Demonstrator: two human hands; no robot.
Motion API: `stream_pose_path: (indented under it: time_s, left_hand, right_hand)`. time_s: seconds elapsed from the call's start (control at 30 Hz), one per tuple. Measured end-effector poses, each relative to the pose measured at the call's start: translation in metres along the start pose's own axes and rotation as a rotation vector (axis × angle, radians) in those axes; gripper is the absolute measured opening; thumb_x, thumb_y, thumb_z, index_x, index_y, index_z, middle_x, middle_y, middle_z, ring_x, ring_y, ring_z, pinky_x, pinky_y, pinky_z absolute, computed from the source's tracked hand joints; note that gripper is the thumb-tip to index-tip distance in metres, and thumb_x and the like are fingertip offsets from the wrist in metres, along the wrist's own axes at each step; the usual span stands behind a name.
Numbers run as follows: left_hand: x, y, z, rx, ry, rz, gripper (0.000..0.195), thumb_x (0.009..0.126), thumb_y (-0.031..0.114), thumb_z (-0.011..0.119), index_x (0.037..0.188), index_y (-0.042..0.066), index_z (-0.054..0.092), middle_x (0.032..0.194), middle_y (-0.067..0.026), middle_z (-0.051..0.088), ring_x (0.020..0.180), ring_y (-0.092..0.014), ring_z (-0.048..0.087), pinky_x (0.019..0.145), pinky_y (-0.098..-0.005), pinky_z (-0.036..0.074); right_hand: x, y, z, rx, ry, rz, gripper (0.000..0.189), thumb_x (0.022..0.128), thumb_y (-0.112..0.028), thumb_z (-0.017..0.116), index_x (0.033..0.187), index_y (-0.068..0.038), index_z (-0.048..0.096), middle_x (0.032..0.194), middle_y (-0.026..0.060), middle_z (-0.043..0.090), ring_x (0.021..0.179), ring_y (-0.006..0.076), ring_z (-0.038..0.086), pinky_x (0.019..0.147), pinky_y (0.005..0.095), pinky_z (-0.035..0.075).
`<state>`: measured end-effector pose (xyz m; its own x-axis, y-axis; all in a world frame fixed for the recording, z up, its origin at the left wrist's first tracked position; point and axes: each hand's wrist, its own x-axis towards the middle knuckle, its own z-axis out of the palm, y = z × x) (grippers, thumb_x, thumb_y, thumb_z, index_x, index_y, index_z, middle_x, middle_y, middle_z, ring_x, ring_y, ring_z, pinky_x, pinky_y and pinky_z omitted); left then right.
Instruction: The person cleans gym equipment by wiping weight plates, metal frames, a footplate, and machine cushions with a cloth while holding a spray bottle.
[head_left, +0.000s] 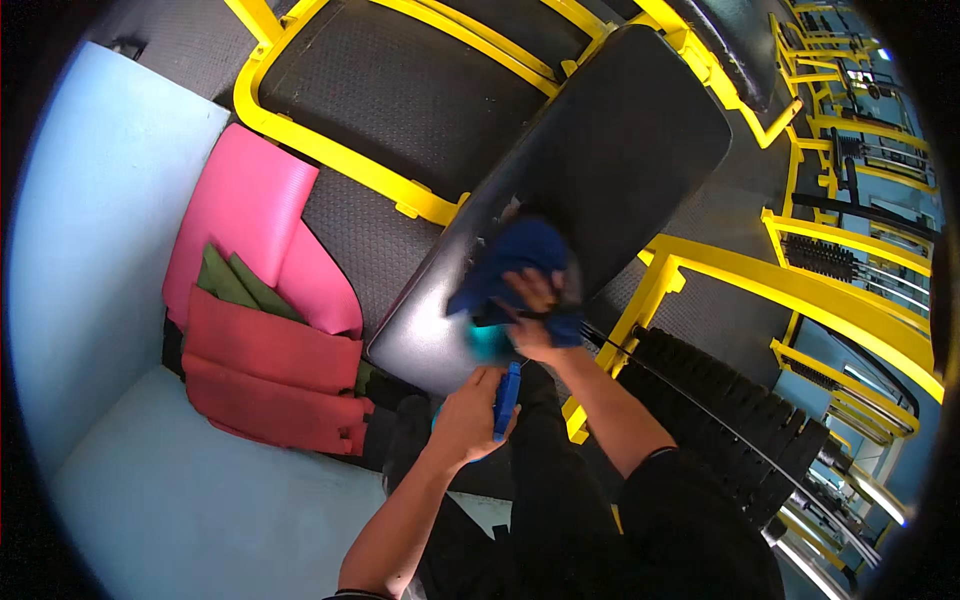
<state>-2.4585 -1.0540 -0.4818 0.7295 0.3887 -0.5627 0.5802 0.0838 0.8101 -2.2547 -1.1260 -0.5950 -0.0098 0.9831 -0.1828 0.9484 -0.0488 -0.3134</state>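
Note:
A black padded bench (630, 127) with worn, cracked spots runs diagonally before me. My right hand (536, 311) presses a dark blue cloth (517, 262) on its pad, the fingers spread over the fabric. Nearer to me, my left hand (476, 412) is closed around a blue object (508, 401), which looks like the trigger head of a spray bottle; the rest of it is mostly hidden by the hand. A blurred teal patch (486, 341) shows just below the cloth, and I cannot tell what it is.
Pink (247, 202) and red mats (270, 375) lie folded by the light blue wall (120, 187) at left, with green material between them. Yellow machine frames (337, 161) surround the bench. A black weight stack (720, 405) stands at right, near my right arm.

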Motion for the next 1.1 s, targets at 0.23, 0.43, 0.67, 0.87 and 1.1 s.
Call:
stream_pose_path:
  time_s: [0.23, 0.43, 0.67, 0.87, 1.1]
  left_hand:
    - [-0.012, -0.008, 0.003, -0.037, -0.02, -0.006, 0.051, 0.081, 0.022, 0.068, 0.125, 0.003, 0.05, 0.121, -0.0193, 0.055, 0.101, -0.042, 0.06, 0.085, -0.0466, 0.051]
    - [-0.018, -0.025, 0.015, 0.032, 0.003, 0.019, 0.052, 0.081, 0.02, 0.068, 0.126, 0.003, 0.049, 0.123, -0.0188, 0.054, 0.104, -0.041, 0.059, 0.087, -0.0461, 0.051]
    - [-0.026, -0.042, 0.028, 0.024, -0.002, 0.074, 0.051, 0.081, 0.019, 0.067, 0.126, 0.003, 0.05, 0.124, -0.0193, 0.054, 0.104, -0.041, 0.059, 0.087, -0.0464, 0.051]
    - [-0.036, -0.085, 0.037, 0.082, -0.072, -0.038, 0.05, 0.082, 0.019, 0.066, 0.126, 0.003, 0.049, 0.12, -0.0199, 0.055, 0.101, -0.043, 0.06, 0.085, -0.0476, 0.051]
    - [-0.07, -0.095, 0.045, 0.022, -0.025, 0.047, 0.051, 0.083, 0.023, 0.068, 0.125, 0.002, 0.049, 0.118, -0.0205, 0.055, 0.099, -0.043, 0.06, 0.084, -0.0478, 0.051]
  right_hand:
    - [0.127, 0.0, -0.084, -0.389, 0.352, 0.542, 0.046, 0.095, -0.037, 0.046, 0.138, -0.023, 0.049, 0.15, 0.0174, 0.036, 0.143, 0.0391, 0.023, 0.108, 0.0711, 0.007]
    - [0.01, -0.038, 0.006, -0.063, -0.201, -0.012, 0.045, 0.083, -0.033, 0.058, 0.123, -0.014, 0.063, 0.146, 0.0093, 0.044, 0.141, 0.0328, 0.029, 0.113, 0.0632, 0.012]
    - [0.075, 0.001, -0.033, -0.45, 0.439, 0.639, 0.054, 0.093, -0.043, 0.047, 0.141, -0.018, 0.046, 0.137, 0.025, 0.05, 0.139, 0.043, 0.029, 0.104, 0.0773, 0.005]
    - [-0.033, -0.044, 0.051, 0.22, -0.198, 0.051, 0.051, 0.089, -0.027, 0.054, 0.14, -0.026, 0.048, 0.143, 0.0198, 0.044, 0.141, 0.0346, 0.031, 0.114, 0.0605, 0.017]
    - [0.043, -0.034, -0.002, -0.335, 0.326, 0.417, 0.035, 0.09, -0.034, 0.056, 0.111, -0.009, 0.07, 0.152, 0.0145, 0.035, 0.143, 0.0368, 0.023, 0.107, 0.073, 0.004]
